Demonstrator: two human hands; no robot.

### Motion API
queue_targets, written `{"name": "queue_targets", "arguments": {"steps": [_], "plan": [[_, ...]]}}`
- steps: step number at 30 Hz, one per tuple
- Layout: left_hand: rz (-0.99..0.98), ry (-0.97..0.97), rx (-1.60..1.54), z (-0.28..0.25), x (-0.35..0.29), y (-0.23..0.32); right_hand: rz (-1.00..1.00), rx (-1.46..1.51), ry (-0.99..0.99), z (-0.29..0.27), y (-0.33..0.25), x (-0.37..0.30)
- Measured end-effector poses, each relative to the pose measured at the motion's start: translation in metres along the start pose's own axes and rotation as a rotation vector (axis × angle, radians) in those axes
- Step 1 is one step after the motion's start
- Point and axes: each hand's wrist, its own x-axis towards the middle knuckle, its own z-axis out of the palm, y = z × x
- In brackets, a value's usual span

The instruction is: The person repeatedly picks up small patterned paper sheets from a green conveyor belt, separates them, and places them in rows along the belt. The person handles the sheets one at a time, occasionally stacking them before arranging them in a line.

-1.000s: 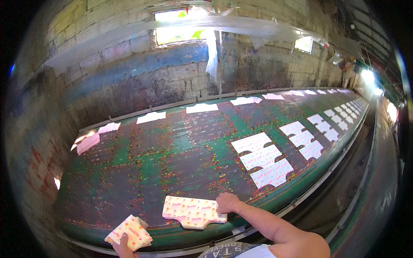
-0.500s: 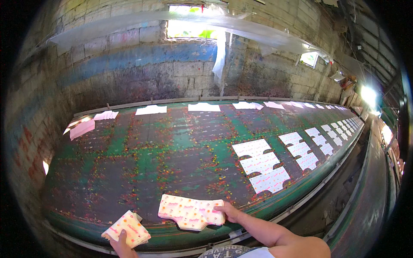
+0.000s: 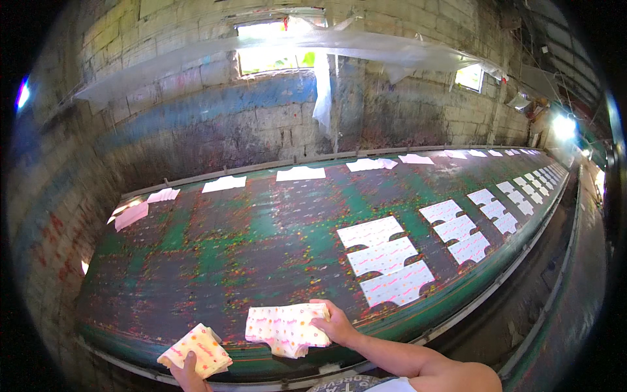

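Observation:
My left hand grips a folded stack of printed cloth pieces, pale cream with pink and orange marks, the thumb on top. In my right hand is a second stack of printed cloth panels, cut with a narrow lower tab. The thumb lies over its right end and the fingers go behind it. Both stacks are above the near edge of a long green and dark printing table. To the right, white printed cloth panels lie flat in a column of three.
More columns of printed panels run along the table toward the far right. White cloth pieces line its far edge, and pink pieces lie at the far left. A block wall stands behind. A second long table is on the right.
My right hand and its stack have shifted slightly left, and the fingers now reach over the stack's upper right corner. The left hand stays nearly in place. The view has turned a little.

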Motion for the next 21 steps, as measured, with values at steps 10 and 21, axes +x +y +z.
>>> {"name": "queue_targets", "arguments": {"steps": [10, 21], "plan": [[0.075, -0.218, 0.077, 0.12, -0.1, -0.04, 0.058, 0.35, 0.163, -0.203, -0.067, -0.068], [-0.046, -0.199, -0.078, 0.173, -0.121, -0.044, -0.341, 0.489, 0.675, -0.314, -0.128, -0.104]]}}
